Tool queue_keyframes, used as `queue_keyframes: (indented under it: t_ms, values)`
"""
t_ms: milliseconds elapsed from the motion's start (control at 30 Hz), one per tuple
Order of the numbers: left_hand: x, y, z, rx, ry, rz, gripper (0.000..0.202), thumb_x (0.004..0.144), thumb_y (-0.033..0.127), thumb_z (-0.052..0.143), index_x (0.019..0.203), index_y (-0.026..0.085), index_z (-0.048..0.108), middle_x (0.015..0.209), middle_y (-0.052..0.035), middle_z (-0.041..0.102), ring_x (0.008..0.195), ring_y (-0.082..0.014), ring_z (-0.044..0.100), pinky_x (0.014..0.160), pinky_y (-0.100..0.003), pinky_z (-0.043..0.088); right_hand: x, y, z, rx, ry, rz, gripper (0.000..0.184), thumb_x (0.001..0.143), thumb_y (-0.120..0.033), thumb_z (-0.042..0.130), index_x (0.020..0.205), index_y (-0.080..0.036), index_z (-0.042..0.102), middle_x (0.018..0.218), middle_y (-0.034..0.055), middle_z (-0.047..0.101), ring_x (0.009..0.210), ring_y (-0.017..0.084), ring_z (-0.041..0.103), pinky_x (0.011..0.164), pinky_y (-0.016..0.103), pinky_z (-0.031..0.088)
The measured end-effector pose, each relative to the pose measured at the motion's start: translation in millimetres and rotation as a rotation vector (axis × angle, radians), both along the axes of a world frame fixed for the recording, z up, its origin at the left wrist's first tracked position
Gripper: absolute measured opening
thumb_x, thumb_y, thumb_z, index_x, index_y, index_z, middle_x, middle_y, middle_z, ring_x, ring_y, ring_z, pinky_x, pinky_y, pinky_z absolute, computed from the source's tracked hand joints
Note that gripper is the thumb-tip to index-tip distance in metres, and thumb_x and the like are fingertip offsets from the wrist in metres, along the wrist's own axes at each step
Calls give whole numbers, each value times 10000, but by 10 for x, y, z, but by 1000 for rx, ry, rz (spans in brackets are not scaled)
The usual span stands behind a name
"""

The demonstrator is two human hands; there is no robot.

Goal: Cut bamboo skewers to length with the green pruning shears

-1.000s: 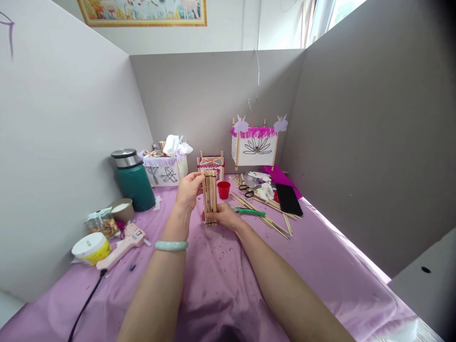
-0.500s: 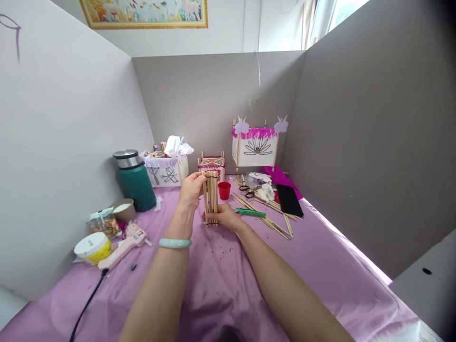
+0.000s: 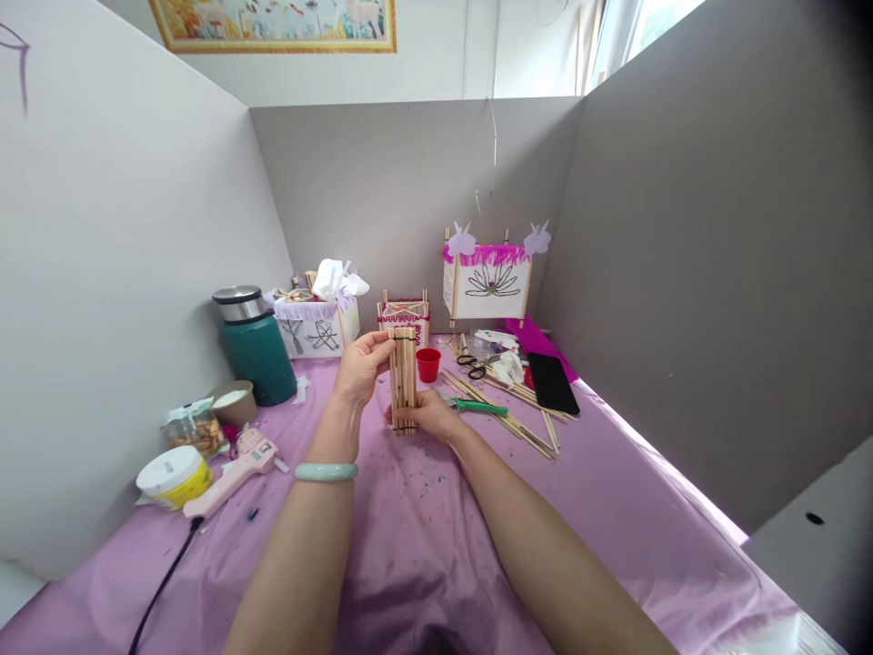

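A flat panel of thin wooden sticks stands upright between my hands, its sticks side by side and joined crosswise near the lower end. My left hand grips its upper left side, with fingers reaching the top end. My right hand holds the lower end from the right, fingers curled against the sticks. A pale green bangle circles my left wrist. The panel's back is hidden from this view.
A red cup, scissors, loose sticks and a black slab lie ahead on the pink cloth. Paper lanterns stand behind. A pink glue gun, green flask and yellow tub stand left.
The stick panel has turned slightly more upright between my hands. My head view has shifted only a little.
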State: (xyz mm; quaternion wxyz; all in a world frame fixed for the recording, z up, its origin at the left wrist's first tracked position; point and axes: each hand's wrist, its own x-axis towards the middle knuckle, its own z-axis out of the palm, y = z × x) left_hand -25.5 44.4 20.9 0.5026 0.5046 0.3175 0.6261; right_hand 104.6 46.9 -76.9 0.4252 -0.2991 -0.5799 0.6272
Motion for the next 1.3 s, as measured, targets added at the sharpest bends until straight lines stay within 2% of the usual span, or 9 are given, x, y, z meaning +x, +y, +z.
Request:
queue_keyframes:
  t_ms: [233,367,667,933,1167,1300]
  values:
    - [41,-16,-14,1,-13,35,382,607,324,778,931,141,691,885,-71,716,756,-161,656,700,-279,504,-11,-10,11,-12,3,-22,307,546,-346,802,753,-136,716,749,55,702,727,205,646,767,368,500]
    - [41,-18,-35,2,-31,1,377,610,311,768,939,141,700,905,-75,719,764,-161,657,703,-276,502,-15,-7,6,-22,5,-29,309,538,-336,804,753,-130,719,750,60,703,720,207,649,771,378,503]
    - [11,7,-32,-24,-40,20,373,595,342,783,896,142,689,800,-52,707,667,-148,644,636,-275,485,-12,-3,-1,-13,-5,-29,306,544,-342,800,748,-129,719,746,63,705,709,204,647,769,375,501]
    - [34,-37,23,-28,-28,29,369,619,330,746,930,151,661,831,-41,701,686,-140,639,624,-256,474,-25,17,-26,11,1,-20,298,562,-337,780,759,-124,713,741,58,705,715,200,646,754,360,499]
    - [123,-14,85,-106,-31,145,258,572,229,664,809,128,642,705,-21,671,603,-121,603,558,-230,443,-34,16,-38,-11,28,-11,323,548,-351,787,766,-128,703,738,51,698,714,200,648,757,364,499]
    - [180,7,98,-130,-80,151,214,558,195,603,759,127,631,652,-12,654,572,-120,588,527,-224,420,-35,3,-31,-6,15,-27,327,545,-350,790,766,-125,703,748,56,700,722,201,650,756,362,501]
